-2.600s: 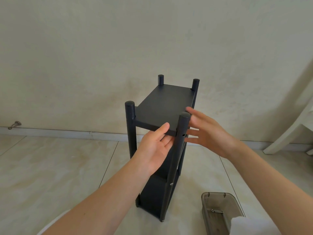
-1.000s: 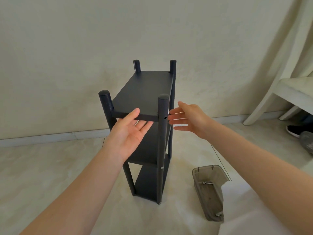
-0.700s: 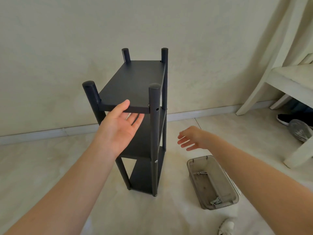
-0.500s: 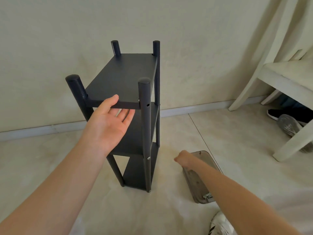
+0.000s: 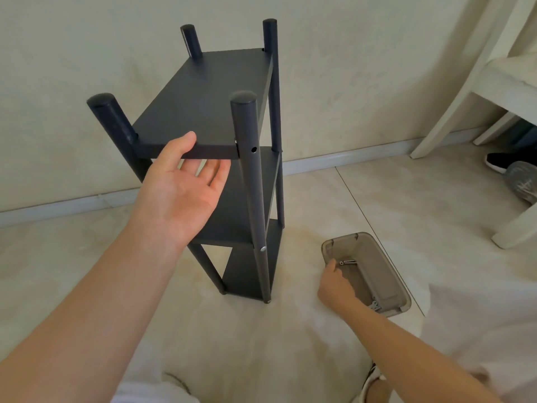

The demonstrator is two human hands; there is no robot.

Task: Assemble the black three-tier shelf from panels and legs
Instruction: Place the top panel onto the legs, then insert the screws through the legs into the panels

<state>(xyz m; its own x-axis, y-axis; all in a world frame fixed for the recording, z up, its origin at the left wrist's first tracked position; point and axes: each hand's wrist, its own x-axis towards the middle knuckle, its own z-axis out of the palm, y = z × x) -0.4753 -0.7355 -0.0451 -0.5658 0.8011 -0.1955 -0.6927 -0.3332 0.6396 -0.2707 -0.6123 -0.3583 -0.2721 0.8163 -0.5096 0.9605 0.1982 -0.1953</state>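
Note:
The black three-tier shelf (image 5: 209, 91) stands upright on the floor, with four round legs. My left hand (image 5: 180, 193) holds the front edge of the top panel, thumb on top and fingers underneath. The front right leg (image 5: 252, 199) shows an empty hole (image 5: 254, 149) at the top panel's level and a silver screw head (image 5: 263, 248) lower down. My right hand (image 5: 334, 283) reaches into a grey plastic tray (image 5: 386, 257). Its fingertips are at the end of a screw (image 5: 348, 262) lying there; the fingers themselves are hidden.
The tray sits on the tiled floor right of the shelf, with more small hardware (image 5: 374, 305) at its near end. A white chair (image 5: 465, 82) stands at the right with shoes (image 5: 520, 175) under it. The wall and baseboard run close behind the shelf.
My right hand left the front right leg and dropped down into the tray. My left hand stayed on the top panel's front edge. My view tilted downward.

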